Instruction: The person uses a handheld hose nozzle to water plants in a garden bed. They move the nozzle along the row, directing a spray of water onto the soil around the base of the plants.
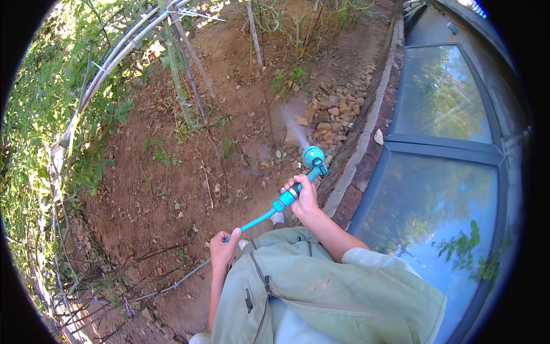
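My right hand (304, 195) grips the handle of a turquoise hose spray nozzle (313, 157). A fine jet of water (296, 127) leaves the round head toward bare soil and stones. Behind the handle, a turquoise garden hose (258, 220) runs down to my left hand (223, 248), whose fingers are closed around it. From there the hose trails off along the ground to the lower left, partly hidden by my arm and vest. Several loose stones (337, 114) lie just beyond the nozzle, against a low wall.
A low brick and concrete edging (361, 172) borders large framed glass panes (434, 189) on the right. Wooden stakes (195, 86) stand in the brown soil (142, 185). A bent-pole arch (103, 71) and dense leafy plants (51, 99) fill the left side. Dry twigs (159, 251) lie lower left.
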{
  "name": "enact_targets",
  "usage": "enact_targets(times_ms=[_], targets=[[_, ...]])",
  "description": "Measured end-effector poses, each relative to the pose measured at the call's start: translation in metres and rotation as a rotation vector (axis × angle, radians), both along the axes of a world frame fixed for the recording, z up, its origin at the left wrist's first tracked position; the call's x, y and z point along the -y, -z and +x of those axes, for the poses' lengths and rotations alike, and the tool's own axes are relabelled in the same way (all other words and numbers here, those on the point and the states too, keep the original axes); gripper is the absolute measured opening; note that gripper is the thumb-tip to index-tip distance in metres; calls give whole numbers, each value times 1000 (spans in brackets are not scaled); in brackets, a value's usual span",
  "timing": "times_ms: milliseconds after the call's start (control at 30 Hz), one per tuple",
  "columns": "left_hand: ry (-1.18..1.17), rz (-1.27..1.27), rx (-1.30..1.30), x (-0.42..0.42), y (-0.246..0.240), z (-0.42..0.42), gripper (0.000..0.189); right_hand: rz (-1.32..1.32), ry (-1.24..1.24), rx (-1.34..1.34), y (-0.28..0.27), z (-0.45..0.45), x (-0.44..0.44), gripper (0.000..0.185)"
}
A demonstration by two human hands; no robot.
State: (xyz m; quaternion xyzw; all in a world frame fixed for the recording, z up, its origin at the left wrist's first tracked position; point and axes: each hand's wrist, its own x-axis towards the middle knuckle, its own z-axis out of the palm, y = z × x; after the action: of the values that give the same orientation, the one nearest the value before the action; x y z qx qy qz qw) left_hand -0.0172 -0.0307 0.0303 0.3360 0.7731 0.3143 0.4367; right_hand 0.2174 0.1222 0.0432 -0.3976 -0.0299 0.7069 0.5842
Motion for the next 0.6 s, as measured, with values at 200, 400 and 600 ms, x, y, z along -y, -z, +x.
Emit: enact_targets(times_ms=[200, 400, 600], targets=[[12, 22, -15, 5, 6, -3, 57, -61, -56, -21, 9, -1, -4, 13], [8, 1, 37, -1, -1, 1, 55, -55, -42, -63, 14, 4, -6, 13], [-7, -24, 53, -5, 9, -1, 55, 126, 85, 12, -11, -2, 4, 18]])
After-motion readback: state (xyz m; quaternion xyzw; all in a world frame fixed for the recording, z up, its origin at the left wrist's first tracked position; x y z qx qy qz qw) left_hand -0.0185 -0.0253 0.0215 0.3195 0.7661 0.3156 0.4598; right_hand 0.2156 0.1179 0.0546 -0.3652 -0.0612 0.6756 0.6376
